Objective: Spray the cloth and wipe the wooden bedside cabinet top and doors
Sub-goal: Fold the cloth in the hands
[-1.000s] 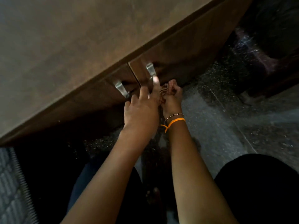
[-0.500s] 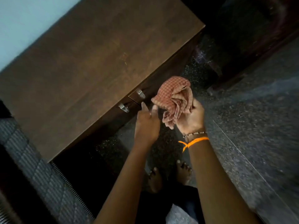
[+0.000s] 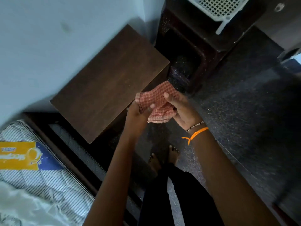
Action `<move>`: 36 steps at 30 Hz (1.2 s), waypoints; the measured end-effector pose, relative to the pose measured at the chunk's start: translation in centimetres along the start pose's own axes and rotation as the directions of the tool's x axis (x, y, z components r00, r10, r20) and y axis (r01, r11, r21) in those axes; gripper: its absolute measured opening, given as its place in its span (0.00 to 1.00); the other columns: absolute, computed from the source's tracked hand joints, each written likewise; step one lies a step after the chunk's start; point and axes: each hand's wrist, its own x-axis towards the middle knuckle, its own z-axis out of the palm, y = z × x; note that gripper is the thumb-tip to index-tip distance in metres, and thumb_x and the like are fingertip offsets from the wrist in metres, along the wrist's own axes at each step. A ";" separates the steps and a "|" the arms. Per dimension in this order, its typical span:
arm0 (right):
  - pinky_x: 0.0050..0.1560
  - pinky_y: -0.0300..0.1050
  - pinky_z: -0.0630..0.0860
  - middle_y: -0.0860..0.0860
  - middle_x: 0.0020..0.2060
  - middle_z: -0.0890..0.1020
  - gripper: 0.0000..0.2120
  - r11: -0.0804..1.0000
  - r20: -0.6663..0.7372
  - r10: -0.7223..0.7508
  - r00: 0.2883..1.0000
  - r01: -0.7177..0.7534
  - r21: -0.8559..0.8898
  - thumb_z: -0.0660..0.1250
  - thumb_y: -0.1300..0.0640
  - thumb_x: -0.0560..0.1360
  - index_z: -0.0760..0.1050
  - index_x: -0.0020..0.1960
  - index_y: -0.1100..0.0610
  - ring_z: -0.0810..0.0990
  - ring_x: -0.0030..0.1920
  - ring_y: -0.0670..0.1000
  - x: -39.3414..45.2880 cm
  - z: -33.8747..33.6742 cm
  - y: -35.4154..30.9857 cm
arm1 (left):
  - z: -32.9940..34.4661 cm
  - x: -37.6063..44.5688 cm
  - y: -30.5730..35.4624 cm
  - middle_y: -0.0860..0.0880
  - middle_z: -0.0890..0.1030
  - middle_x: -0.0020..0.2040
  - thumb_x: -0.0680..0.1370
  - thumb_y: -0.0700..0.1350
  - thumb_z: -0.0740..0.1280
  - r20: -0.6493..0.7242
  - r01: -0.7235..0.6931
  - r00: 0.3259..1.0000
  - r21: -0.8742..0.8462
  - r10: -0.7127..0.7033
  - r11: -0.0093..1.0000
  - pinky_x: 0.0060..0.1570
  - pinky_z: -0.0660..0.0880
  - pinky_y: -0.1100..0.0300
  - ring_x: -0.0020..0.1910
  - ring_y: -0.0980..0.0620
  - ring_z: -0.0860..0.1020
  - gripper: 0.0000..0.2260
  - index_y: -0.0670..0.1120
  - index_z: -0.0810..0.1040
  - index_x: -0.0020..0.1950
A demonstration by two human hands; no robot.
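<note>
A red checked cloth (image 3: 158,101) is bunched between both my hands, held in the air just off the cabinet's front right corner. My left hand (image 3: 138,111) grips its left end, and my right hand (image 3: 180,108), with an orange thread and a bead bracelet at the wrist, holds it from the right with the thumb on top. The dark wooden bedside cabinet (image 3: 107,85) stands against the pale wall, its bare top seen from above. Its doors are hidden from this angle. No spray bottle shows.
A bed with a striped mattress (image 3: 40,176) and a yellow-and-blue label lies at lower left, touching the cabinet's side. A dark plastic stool (image 3: 192,51) stands right of the cabinet, a white perforated basket (image 3: 218,7) above it. My bare feet (image 3: 162,157) stand on dark speckled floor.
I have risen from the cabinet doors, so the view pulled back and up. The cloth came up from by the handles, and my left hand has now taken hold of it too.
</note>
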 end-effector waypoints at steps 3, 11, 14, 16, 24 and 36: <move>0.49 0.41 0.80 0.50 0.44 0.84 0.17 0.998 0.049 0.000 0.999 0.003 -0.058 0.72 0.58 0.64 0.75 0.51 0.61 0.82 0.47 0.48 -1.7 0.2 -2.6 | -0.2 -1.2 3.4 0.45 0.80 0.54 0.78 0.39 0.62 0.030 -0.070 0.997 0.055 0.069 0.996 0.54 0.77 0.55 0.52 0.51 0.80 0.10 0.40 0.73 0.59; 0.37 0.38 0.78 0.52 0.42 0.81 0.17 0.932 0.027 -0.177 0.984 0.176 -0.317 0.65 0.69 0.74 0.65 0.57 0.53 0.82 0.38 0.42 -5.9 1.2 -8.8 | 0.5 -2.3 9.1 0.43 0.81 0.54 0.79 0.43 0.61 -0.081 -0.003 0.997 -0.040 -0.001 0.999 0.54 0.77 0.46 0.52 0.45 0.80 0.09 0.43 0.74 0.57; 0.37 0.37 0.79 0.53 0.42 0.81 0.20 0.917 0.062 -0.232 0.971 0.240 -0.319 0.64 0.70 0.74 0.69 0.58 0.49 0.82 0.40 0.43 -6.3 1.5 -10.3 | 0.8 -2.1 10.5 0.38 0.80 0.55 0.78 0.43 0.65 -0.076 0.148 0.983 -0.216 -0.168 0.965 0.55 0.76 0.43 0.53 0.40 0.80 0.15 0.38 0.71 0.61; 0.42 0.36 0.78 0.49 0.45 0.81 0.19 0.894 0.093 -0.224 0.970 0.243 -0.376 0.64 0.72 0.74 0.73 0.58 0.52 0.81 0.43 0.40 -6.0 1.5 -11.4 | 0.6 -1.6 11.0 0.39 0.77 0.56 0.74 0.40 0.69 -0.032 0.183 0.980 -0.247 -0.197 0.952 0.52 0.78 0.47 0.54 0.40 0.79 0.29 0.43 0.59 0.70; 0.54 0.44 0.78 0.50 0.51 0.80 0.28 0.524 0.080 -0.223 0.971 0.189 -0.831 0.76 0.68 0.63 0.76 0.61 0.55 0.79 0.50 0.47 -1.0 2.2 -16.1 | -1.2 3.9 13.0 0.51 0.75 0.60 0.64 0.30 0.71 0.103 -0.123 0.991 0.507 0.082 0.853 0.61 0.73 0.51 0.60 0.50 0.73 0.35 0.51 0.70 0.67; 0.35 0.42 0.80 0.46 0.29 0.81 0.08 0.872 -0.187 -0.115 0.976 0.009 -0.489 0.65 0.61 0.76 0.78 0.38 0.56 0.80 0.30 0.43 6.3 2.2 -19.5 | -3.2 13.5 16.6 0.48 0.83 0.49 0.73 0.47 0.70 0.313 -0.032 0.945 0.364 -0.090 0.931 0.50 0.74 0.57 0.48 0.54 0.81 0.09 0.45 0.81 0.50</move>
